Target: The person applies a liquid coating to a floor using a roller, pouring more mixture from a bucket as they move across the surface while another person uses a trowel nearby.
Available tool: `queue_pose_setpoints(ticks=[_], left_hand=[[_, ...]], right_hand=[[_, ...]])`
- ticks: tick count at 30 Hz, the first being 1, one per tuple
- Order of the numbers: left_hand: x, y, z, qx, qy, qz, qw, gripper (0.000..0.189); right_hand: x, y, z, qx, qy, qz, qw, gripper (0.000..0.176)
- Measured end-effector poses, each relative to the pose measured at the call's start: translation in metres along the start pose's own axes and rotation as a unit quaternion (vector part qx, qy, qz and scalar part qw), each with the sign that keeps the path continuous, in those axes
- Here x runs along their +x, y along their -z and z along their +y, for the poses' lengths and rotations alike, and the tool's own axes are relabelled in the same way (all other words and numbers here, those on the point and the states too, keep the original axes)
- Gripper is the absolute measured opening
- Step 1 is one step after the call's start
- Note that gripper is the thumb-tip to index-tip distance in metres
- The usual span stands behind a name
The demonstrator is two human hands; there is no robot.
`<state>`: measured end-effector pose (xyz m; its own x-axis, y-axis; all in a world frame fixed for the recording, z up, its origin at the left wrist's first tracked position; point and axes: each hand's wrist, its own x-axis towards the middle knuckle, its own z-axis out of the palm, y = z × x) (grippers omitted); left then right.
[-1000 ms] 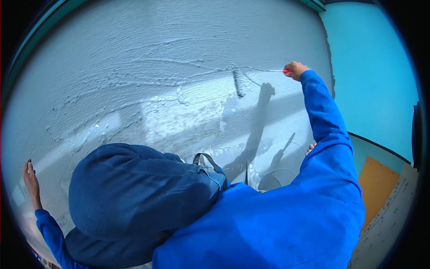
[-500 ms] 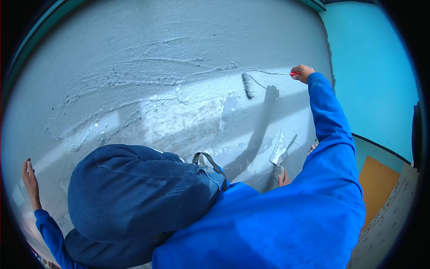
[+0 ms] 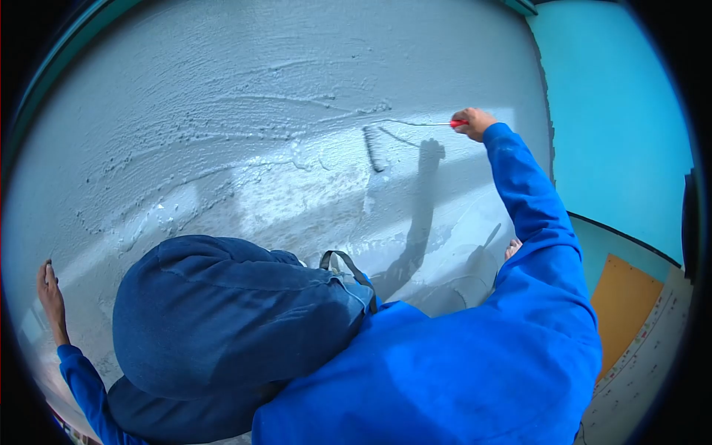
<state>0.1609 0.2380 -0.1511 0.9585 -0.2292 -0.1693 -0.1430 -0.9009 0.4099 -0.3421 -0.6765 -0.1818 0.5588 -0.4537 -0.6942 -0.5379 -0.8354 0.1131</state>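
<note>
Neither my left hand nor my right hand can be made out as mine. A co-worker in a blue jacket (image 3: 437, 371) and dark blue hood (image 3: 230, 319) fills the foreground, seen from behind. The co-worker's right hand (image 3: 475, 124) grips the red handle of a roller (image 3: 374, 150), whose dark sleeve meets or nearly meets the wet grey wall (image 3: 297, 44). At the far left, a hand (image 3: 50, 300) in a blue sleeve is raised by the wall, fingers up. Part of another hand (image 3: 512, 248) shows beyond the right arm; its owner is hidden.
Thick ridges of coating (image 3: 259, 133) cross the wall, with a patchy, thinner area (image 3: 297, 196) below them. A turquoise wall (image 3: 615, 111) and an orange panel (image 3: 627, 311) stand at the right. The co-worker's body blocks the lower view.
The roller and the hand on it have moved left and the roller slightly down. The trowel and the hand holding it, seen lower right before, have gone out of sight.
</note>
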Motion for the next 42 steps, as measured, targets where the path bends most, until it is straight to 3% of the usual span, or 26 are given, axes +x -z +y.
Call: queue_pose_setpoints(ticks=[3,6,8,11,15,20,26,30,33,36,40,42], left_hand=[[-0.004,0.003,-0.005,0.006,0.008,-0.005,1.000,0.039],[-0.005,0.003,-0.006,0.006,0.004,0.001,1.000,0.039],[-0.007,0.002,0.005,0.011,0.000,0.006,1.000,0.040],[-0.012,0.001,0.020,0.030,-0.004,0.009,1.000,0.040],[-0.021,0.004,0.024,0.028,0.002,0.007,1.000,0.041],[-0.034,0.016,0.012,0.038,0.007,0.013,0.999,0.041],[-0.038,0.022,0.009,0.055,0.004,0.032,0.998,0.041],[-0.035,0.018,0.028,0.044,0.005,0.035,0.998,0.040],[-0.032,0.015,0.031,0.031,0.004,0.035,0.999,0.039],[-0.029,0.017,0.016,0.043,-0.010,0.029,0.999,0.038],[-0.034,0.013,0.018,0.055,0.016,0.029,0.998,0.036],[-0.030,0.012,0.009,0.059,0.011,0.032,0.998,0.036]], right_hand=[[-0.009,0.012,0.055,-0.065,-0.073,-0.008,0.995,0.024],[-0.024,0.035,0.072,-0.110,-0.179,0.007,0.978,0.026],[-0.025,0.047,0.081,-0.112,-0.197,-0.004,0.974,0.029],[-0.018,0.061,0.089,-0.101,-0.169,0.002,0.980,0.030],[0.034,0.072,0.099,-0.060,-0.045,-0.018,0.997,0.028],[0.073,0.088,0.026,-0.056,0.097,-0.026,0.993,0.026],[0.106,0.076,-0.123,0.003,0.273,-0.018,0.962,0.025],[0.097,0.057,-0.236,0.027,0.340,0.035,0.939,0.031],[0.082,0.061,-0.276,0.046,0.284,0.021,0.957,0.031],[0.091,0.058,-0.237,0.024,0.313,0.013,0.949,0.030],[0.090,0.047,-0.115,0.007,0.241,0.029,0.970,0.027],[0.078,0.048,-0.059,0.001,0.162,0.022,0.987,0.027]])
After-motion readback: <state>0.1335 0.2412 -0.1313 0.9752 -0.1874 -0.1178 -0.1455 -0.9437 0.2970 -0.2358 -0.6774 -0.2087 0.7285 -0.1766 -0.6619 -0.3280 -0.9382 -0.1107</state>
